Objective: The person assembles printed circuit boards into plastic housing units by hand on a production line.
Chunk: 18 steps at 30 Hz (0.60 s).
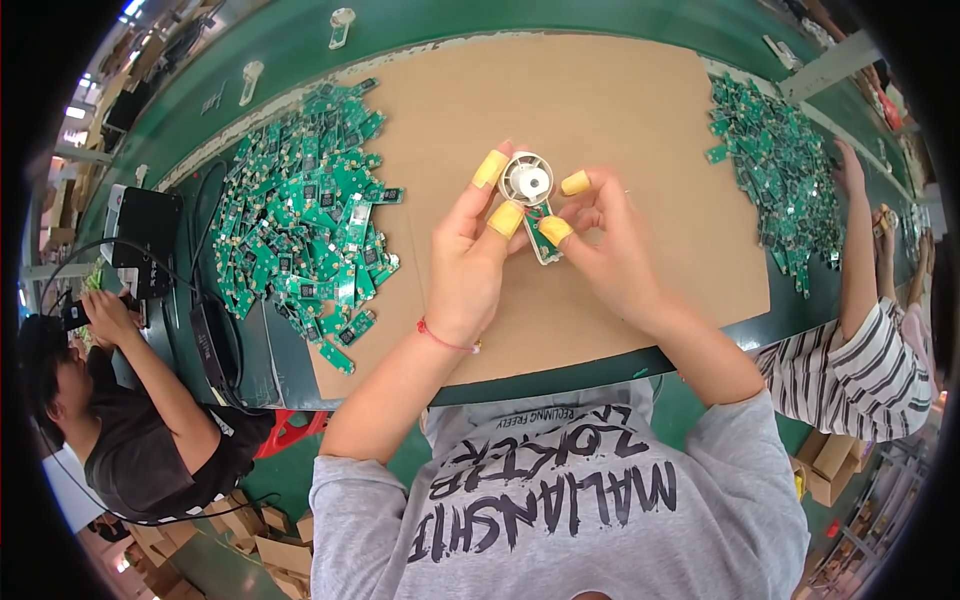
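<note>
Above the brown cardboard sheet, my left hand [470, 270] grips a small white plastic housing [526, 180] by its round, fan-like head, between thumb and index finger. The housing's narrow handle points down toward me, and a green circuit board [541, 228] lies in it. My right hand [613, 250] is closed at this handle, its thumb on the board. Its index finger is raised beside the round head, and its other fingers are partly hidden. Yellow coverings wrap the thumb and index fingertips of both hands.
A large heap of green circuit boards [310, 210] lies left of the cardboard [620, 110]; another heap [775, 170] is at the right. A black box [150, 240] with cables stands far left. A person in black [150, 430] sits left; a person in stripes [850, 370] reaches toward the right heap.
</note>
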Each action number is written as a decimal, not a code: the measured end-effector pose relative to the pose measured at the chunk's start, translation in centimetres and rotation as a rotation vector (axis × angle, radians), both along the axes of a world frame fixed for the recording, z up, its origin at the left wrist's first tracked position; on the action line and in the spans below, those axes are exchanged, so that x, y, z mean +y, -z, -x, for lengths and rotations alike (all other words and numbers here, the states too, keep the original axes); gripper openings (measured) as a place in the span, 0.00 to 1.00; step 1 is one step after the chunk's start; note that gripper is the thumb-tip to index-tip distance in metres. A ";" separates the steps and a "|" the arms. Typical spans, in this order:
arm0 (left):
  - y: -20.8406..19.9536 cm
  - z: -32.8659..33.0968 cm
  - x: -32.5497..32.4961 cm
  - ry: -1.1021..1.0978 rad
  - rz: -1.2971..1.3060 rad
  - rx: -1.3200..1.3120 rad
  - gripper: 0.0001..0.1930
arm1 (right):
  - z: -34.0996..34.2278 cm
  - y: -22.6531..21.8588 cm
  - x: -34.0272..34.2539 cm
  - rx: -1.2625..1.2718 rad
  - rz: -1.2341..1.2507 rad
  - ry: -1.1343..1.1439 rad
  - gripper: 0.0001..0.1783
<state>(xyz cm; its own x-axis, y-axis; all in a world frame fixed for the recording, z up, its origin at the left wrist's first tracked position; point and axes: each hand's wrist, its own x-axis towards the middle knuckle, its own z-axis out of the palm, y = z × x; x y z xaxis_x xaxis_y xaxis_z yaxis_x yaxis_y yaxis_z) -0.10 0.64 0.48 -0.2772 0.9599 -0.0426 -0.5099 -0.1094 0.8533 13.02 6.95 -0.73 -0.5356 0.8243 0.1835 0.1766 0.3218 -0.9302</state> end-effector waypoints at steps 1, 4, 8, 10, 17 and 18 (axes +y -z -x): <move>0.0 -0.2 0.0 0.003 -0.007 -0.002 0.23 | 0.0 0.0 0.0 -0.006 0.098 0.019 0.16; 0.9 -0.3 -0.1 -0.071 -0.030 0.107 0.22 | 0.1 0.0 -0.4 0.004 0.393 -0.061 0.12; 0.6 -1.1 -0.5 -0.072 -0.054 0.172 0.26 | 0.0 -1.0 -0.8 -0.181 0.203 -0.237 0.09; 0.4 -1.4 -0.3 -0.018 -0.011 0.168 0.32 | -0.4 -0.3 -0.6 -0.174 0.162 -0.220 0.08; 2.2 0.4 -0.1 -0.135 0.012 0.313 0.32 | 4.1 -1.6 8.6 -0.099 0.497 -0.334 0.14; 3.3 0.3 0.0 -0.134 -0.006 0.344 0.31 | 5.2 -1.3 11.4 -0.147 0.318 -0.292 0.18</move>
